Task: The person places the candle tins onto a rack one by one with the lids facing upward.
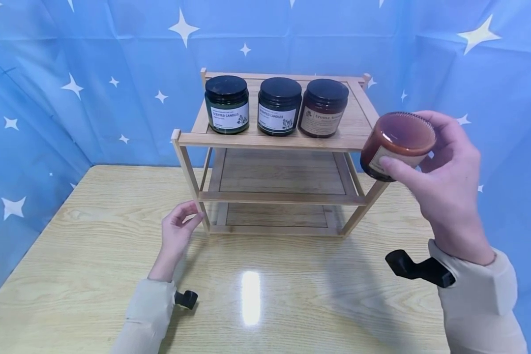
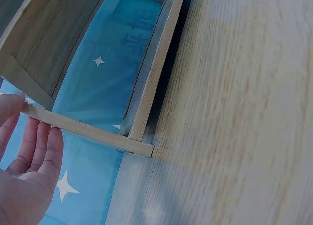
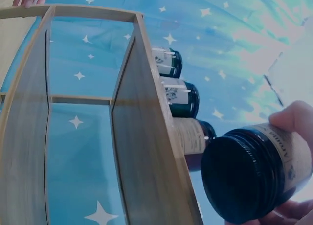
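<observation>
In my right hand is a brown candle jar, gripped between thumb and fingers. It tilts with its base up toward the head camera; its black lid shows in the right wrist view. The jar is at the right front corner of a wooden rack. On the top shelf stand two green candle jars and another brown candle jar, all with black lids. My left hand pinches the rack's left front leg low down, thumb on one side and fingers on the other.
The rack has two lower shelves under the top one and stands on a light wood-grain table. Behind and beside it hangs a blue curtain with white stars. A black camera mount juts from the right wrist.
</observation>
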`<state>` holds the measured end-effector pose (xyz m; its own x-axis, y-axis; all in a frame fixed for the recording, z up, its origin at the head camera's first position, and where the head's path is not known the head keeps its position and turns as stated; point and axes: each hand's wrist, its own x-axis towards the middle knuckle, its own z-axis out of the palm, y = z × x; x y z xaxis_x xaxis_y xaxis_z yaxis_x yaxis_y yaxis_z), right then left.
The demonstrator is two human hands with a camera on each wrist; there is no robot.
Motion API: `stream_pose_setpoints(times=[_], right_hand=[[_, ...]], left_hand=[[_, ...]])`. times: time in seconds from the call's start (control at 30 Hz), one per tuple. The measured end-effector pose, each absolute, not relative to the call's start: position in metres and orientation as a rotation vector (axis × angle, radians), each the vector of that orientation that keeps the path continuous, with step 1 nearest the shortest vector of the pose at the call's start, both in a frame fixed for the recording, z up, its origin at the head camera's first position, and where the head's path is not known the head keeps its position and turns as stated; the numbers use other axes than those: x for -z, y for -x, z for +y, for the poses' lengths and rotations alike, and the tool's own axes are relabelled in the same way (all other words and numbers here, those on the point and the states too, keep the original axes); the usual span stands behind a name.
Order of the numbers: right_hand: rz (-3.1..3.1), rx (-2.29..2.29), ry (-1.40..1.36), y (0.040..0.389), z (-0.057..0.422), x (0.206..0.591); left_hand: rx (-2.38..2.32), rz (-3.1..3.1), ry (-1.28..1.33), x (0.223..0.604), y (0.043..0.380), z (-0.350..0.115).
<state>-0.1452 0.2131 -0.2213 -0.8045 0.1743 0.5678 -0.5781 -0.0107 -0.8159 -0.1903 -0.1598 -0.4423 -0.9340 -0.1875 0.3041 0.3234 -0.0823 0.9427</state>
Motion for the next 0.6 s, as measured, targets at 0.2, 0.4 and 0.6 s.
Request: stream_pose_setpoints(times=[0.2, 0.4, 0.6], right_hand=[[-1.793, -1.777, -0.376, 0.159, 0.216, 0.213], [-1.864, -1.654, -0.338, 0.171, 0.219, 0.204], [-2.019, -1.442, -0.292, 0.179, 0.219, 0.195]], left_hand=[[2.085, -1.869, 0.148, 0.443, 0.19, -0.161], [2.08, -1.876, 0.143, 0.443, 0.19, -0.16], [2.079, -1.877, 0.155, 0.444, 0.191, -0.161]])
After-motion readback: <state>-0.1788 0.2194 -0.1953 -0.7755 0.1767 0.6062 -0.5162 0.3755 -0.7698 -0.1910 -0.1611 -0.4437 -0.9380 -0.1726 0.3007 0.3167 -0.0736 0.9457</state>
